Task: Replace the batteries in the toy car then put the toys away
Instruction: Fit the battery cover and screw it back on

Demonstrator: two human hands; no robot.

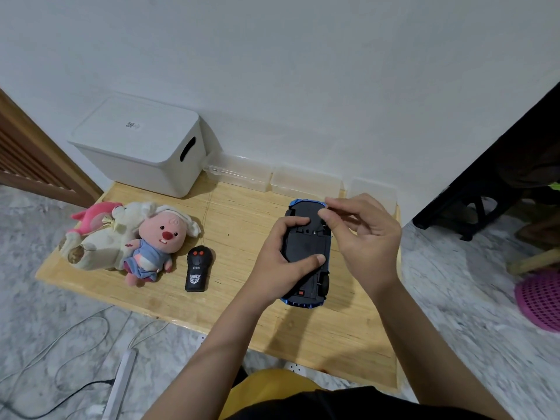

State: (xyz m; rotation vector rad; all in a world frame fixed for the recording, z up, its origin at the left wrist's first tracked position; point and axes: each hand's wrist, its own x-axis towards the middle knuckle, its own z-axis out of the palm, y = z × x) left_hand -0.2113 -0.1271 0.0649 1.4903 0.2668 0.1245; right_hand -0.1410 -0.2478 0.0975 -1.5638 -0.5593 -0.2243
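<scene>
A blue toy car [307,247] lies upside down on the low wooden table [242,237], its black underside facing up. My left hand [281,259] grips the car from its left side, thumb across the underside near the middle. My right hand [363,234] hovers over the car's far end, its fingertips pinched together just above the underside; whether they hold something small I cannot tell. A black remote control [197,269] with two red buttons lies left of the car. Several plush toys [130,237] lie in a heap at the table's left end.
A white lidded storage box [142,144] stands at the table's back left corner. Clear plastic containers [303,180] line the wall behind the car. A pink basket [542,301] sits on the floor at right, dark furniture [500,192] beyond it. Cables and a power strip [121,380] lie on the floor at left.
</scene>
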